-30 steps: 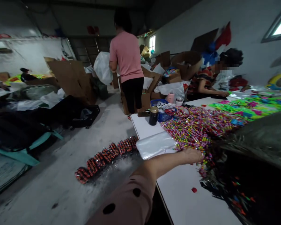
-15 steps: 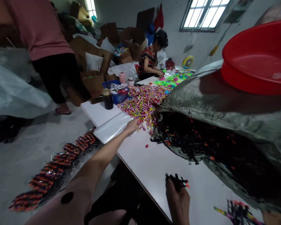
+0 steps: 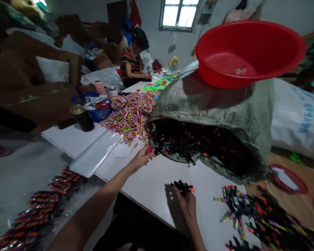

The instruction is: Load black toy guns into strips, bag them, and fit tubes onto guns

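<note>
My left hand (image 3: 141,158) is over the white table (image 3: 143,184), its fingers pinched on a small red piece (image 3: 149,150) beside the mouth of the grey-green sack (image 3: 217,101). Past it lies a heap of small multicoloured sticks (image 3: 132,115). My right hand (image 3: 187,202), nearer the front edge, grips a black plastic toy part (image 3: 183,186) with an orange tip. Many black parts with orange bits fill the open sack. On the right is a pile of black parts (image 3: 272,212) mixed with coloured sticks.
A red basin (image 3: 232,66) rests on the sack. A blue basket (image 3: 101,113), a dark-filled jar (image 3: 82,118) and clear plastic bags (image 3: 94,157) are at left. Another person (image 3: 129,64) sits at the far end. Bundled packs (image 3: 42,202) lie on the floor.
My left hand has come back from the stick heap toward the sack mouth, now with a red piece. My right hand still holds the black part. The view has turned right.
</note>
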The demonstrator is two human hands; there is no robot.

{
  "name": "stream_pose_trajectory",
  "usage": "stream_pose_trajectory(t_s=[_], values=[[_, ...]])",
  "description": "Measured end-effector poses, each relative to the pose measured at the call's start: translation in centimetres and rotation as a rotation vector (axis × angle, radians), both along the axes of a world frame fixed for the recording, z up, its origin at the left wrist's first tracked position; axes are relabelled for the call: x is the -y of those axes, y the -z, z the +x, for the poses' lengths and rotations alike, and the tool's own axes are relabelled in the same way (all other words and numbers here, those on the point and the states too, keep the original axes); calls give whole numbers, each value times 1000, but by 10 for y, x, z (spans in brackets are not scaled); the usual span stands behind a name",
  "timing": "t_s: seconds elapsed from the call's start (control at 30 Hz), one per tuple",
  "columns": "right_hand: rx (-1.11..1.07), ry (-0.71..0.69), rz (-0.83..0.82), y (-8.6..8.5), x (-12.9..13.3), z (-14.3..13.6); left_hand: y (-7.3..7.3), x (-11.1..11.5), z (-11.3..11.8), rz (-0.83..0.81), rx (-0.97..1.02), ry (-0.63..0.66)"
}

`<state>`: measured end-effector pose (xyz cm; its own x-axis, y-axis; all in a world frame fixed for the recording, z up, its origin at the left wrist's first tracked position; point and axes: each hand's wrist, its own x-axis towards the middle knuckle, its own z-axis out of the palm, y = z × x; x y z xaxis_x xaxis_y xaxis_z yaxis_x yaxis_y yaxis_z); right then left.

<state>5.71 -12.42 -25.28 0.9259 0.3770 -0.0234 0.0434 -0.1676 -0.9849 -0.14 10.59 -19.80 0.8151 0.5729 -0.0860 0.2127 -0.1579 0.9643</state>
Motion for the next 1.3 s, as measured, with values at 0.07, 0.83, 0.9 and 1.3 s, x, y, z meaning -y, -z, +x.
stream_pose_trajectory(t_s=[0.07,0.83,0.9,1.3], values=[[40,-41,-113,-6,-3,2,16,39,-16,-342,99,-18],[-114,186,131,-75,7,-27,10,126,-27,-416,144,78],[-125,176,122,-77,11,-26,9,128,-28,-469,123,106],[-173,64,70,-70,25,-26,5,131,-34,-168,57,191]])
